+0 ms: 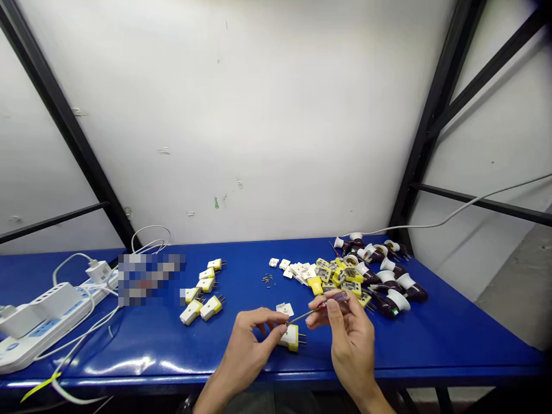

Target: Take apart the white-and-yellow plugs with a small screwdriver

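- The left hand (252, 352) is pressing its fingertips together on a yellow-and-white two-pin plug (291, 338), which is sitting near the tabletop's front edge.
- The right hand (350, 339) is closing around a dark red-handled screwdriver (338, 299), whose thin shaft is reaching across to the plug.
- A white plug cover (284, 309) is lying just behind the plug.
- Six assembled plugs (200, 299) are clustering left of centre on the blue tabletop (452, 339).
- Tiny brass screws (267, 279) are scattering between those plugs and a heap of white and yellow plug parts (332, 277).
- Dark brown lamp holders with white collars (383, 282) are crowding towards the right rear corner.
- A white power strip (43, 322) is stretching along the left edge, with white cables (81, 339) trailing around it.
- A pixelated patch (149, 279) is hiding whatever is lying behind the strip.
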`<action>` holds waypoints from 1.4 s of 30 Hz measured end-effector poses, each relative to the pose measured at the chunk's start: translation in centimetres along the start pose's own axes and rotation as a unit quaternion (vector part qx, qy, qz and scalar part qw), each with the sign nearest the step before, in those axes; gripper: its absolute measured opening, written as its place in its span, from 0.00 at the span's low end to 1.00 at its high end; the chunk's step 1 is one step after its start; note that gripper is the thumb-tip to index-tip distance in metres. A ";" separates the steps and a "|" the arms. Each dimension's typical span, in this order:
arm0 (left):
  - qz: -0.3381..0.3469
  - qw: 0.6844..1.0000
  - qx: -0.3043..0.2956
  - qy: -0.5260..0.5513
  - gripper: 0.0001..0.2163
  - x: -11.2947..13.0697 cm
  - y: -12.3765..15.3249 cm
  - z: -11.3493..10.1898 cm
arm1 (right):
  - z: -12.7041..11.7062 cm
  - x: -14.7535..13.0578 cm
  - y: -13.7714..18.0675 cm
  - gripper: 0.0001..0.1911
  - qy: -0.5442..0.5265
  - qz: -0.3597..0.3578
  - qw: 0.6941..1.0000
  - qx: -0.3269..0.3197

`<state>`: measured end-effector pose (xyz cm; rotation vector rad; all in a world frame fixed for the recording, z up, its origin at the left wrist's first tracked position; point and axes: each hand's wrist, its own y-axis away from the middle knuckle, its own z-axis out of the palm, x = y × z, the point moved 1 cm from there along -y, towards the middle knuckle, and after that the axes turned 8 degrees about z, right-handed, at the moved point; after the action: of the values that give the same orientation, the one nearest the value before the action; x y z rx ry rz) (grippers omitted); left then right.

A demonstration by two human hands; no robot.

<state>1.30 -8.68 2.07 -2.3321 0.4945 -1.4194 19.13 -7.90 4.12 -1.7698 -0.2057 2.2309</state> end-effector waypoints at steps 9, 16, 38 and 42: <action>0.032 0.999 -0.012 -0.012 0.07 -0.3 0.2 0.5 | 0.0 0.0 -0.4 0.12 0.002 0.008 0.999 -0.033; 0.068 0.993 -0.052 -0.079 0.09 -1.2 -0.1 1.0 | 0.4 0.8 -1.9 0.12 0.128 -0.001 0.977 -0.169; 0.073 0.995 -0.026 -0.055 0.06 -1.8 -0.1 1.6 | 1.9 1.6 -2.6 0.12 0.256 -0.039 0.939 -0.225; 0.091 0.994 -0.033 -0.059 0.11 -2.2 -0.2 2.0 | 1.5 1.6 -2.8 0.10 0.214 -0.019 0.954 -0.211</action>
<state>2.18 -7.25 -0.39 -2.3383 0.7089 -1.1906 17.69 -4.66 3.81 -2.3926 -0.6508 1.8055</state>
